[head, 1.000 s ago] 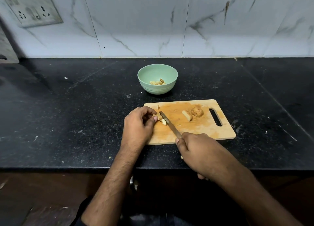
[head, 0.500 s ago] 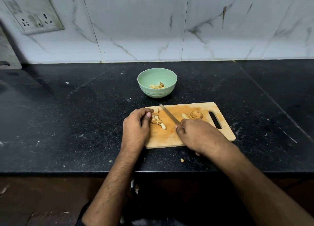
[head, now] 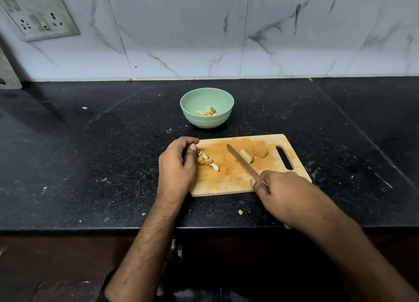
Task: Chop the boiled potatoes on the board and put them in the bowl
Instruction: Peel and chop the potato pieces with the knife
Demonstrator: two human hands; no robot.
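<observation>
- Two hands of mine sit low in the centre of the frame, over a wooden chopping board (head: 229,183) on the black stone counter (head: 90,165).
- My left hand (head: 176,163) rests at the board's left edge with its fingers curled in, thumb tip toward the upper left corner of the board; I cannot tell whether it holds anything.
- Just right of that hand, touching or nearly touching the fingers, lies a small heap of chopped potato pieces (head: 207,160).
- My right hand (head: 288,195) is at the lower right of the board, wrapped round the handle of a knife (head: 242,163), forefinger laid along the top.
- Its blade runs up and left across the middle of the board, with the tip near the board's far edge.
- Just right of the blade lies a potato slice (head: 246,155), and beside that a bigger, browner potato chunk (head: 260,152), both left of the board's handle slot (head: 284,157).
- Above the board, centre frame, stands a pale green bowl (head: 206,120) with a few potato bits (head: 207,112) in its bottom, well apart from both hands.
- A small crumb (head: 240,212) lies on the counter below the board, between my forearms.
- Behind the counter is a white marble-tile wall (head: 181,34), with a socket plate (head: 38,20) in the upper left of the frame.
</observation>
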